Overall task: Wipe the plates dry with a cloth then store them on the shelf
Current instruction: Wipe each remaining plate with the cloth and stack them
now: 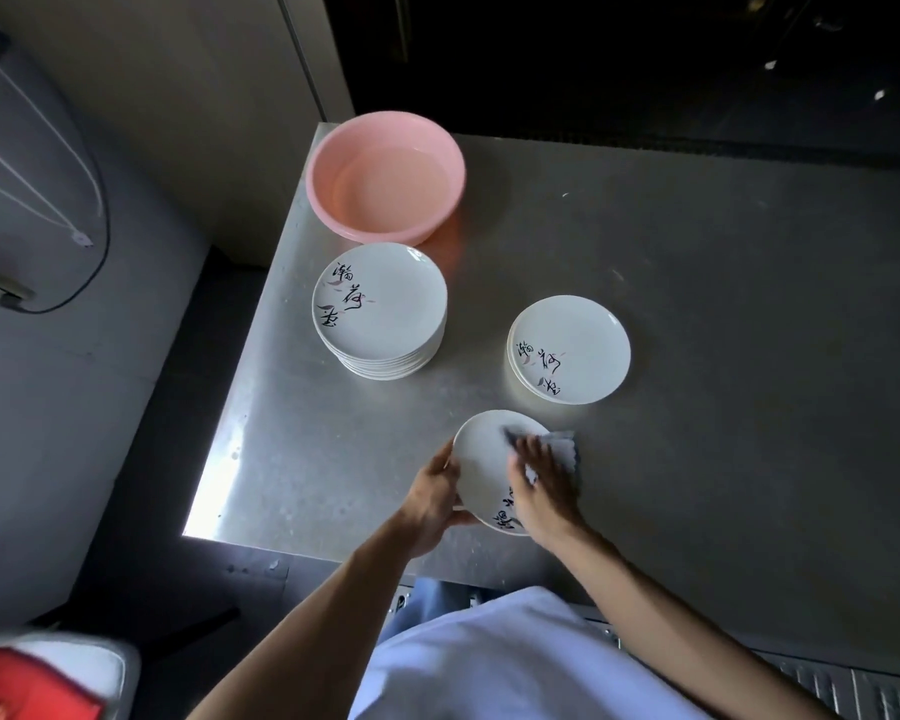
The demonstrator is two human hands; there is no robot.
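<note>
A white plate (481, 467) with dark brush lettering is held over the near part of the steel table (723, 314). My left hand (432, 504) grips its left rim. My right hand (539, 483) presses a grey cloth (559, 452) onto the plate's right side; the cloth pokes out past my fingers. A tall stack of the same plates (380, 309) stands at the table's left, and a low stack (570, 350) sits to its right. No shelf is in view.
A pink plastic basin (385, 179) stands at the table's far left corner, behind the tall stack. The table's left edge drops to a dark floor. A red and white object (37, 678) sits at the bottom left.
</note>
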